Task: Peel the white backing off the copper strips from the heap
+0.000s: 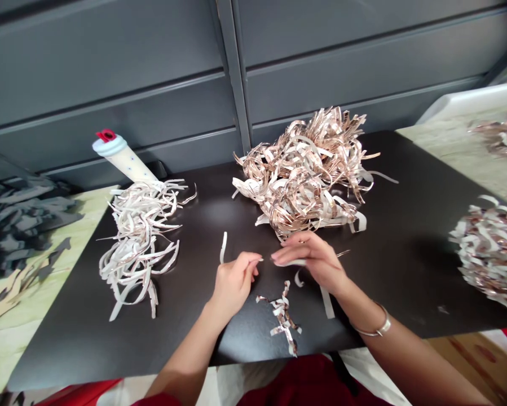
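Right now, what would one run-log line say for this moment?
right hand: pinching paper strip | left hand: fingertips beside it | nearby: coppery shredded paper pile, white shredded paper pile

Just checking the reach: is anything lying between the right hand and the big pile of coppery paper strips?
Nothing visible does. The right hand reaches the near edge of the pile of coppery paper strips over the black tabletop; the loose white strips lie nearer the wrist, not in between.
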A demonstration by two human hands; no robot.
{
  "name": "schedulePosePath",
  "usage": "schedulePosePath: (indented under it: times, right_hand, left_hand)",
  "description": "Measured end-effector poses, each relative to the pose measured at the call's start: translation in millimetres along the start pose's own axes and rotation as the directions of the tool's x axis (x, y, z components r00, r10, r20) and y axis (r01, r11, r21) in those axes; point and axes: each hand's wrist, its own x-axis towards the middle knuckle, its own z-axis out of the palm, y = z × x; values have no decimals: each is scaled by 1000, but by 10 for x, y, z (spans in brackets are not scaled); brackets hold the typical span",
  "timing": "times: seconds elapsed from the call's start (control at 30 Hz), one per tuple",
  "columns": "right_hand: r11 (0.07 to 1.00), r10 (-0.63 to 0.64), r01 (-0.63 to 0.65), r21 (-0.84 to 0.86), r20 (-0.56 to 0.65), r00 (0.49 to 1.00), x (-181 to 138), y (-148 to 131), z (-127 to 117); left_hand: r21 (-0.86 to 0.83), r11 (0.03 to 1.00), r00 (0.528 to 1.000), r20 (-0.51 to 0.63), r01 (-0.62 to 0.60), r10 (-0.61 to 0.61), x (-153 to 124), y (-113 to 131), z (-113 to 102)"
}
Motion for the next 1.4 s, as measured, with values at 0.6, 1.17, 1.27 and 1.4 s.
schedulePosePath:
  times: [0.6,1.17,1.27,1.4]
  right_hand:
    - [495,301,404,-769,588,751,-679,101,318]
    - [146,-21,183,-972,182,983,-119,66,23]
    - [-101,-7,118,-988,119,993,-57,125,-242]
    - [76,-60,132,-988,128,990,-70,129,-238]
  left_hand:
    - [677,611,883,-463,411,-81,239,-619,-710]
    - [608,739,889,-458,290,28,274,-603,-607]
    - [524,840,920,-382,138,87,288,-449,-441]
    - [251,967,979,-205,38,15,245,-247,-220]
